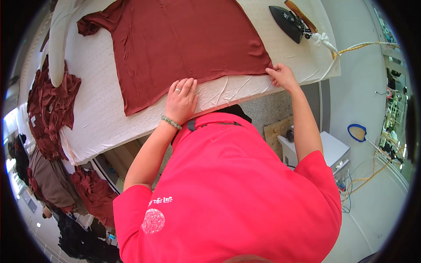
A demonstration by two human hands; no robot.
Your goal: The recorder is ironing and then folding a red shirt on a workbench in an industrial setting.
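Observation:
A dark red garment [188,39] lies spread out on the white padded ironing table [94,127], its hem toward me and one sleeve out at the far left. My left hand [181,100] rests flat on the near hem, fingers stretched over the cloth; it wears a ring and a green bead bracelet. At the hem's right corner my right hand [281,76] pinches the edge of the garment between thumb and fingers. Small wrinkles run across the cloth, and creases show in the table cover between my hands.
A black iron [287,24] with a wooden handle lies at the table's far right, its cord [357,45] running off rightward. A white padded arm [58,48] juts over the left side. Crumpled dark red garments [51,109] hang at the left edge. A white cabinet [322,151] stands below right.

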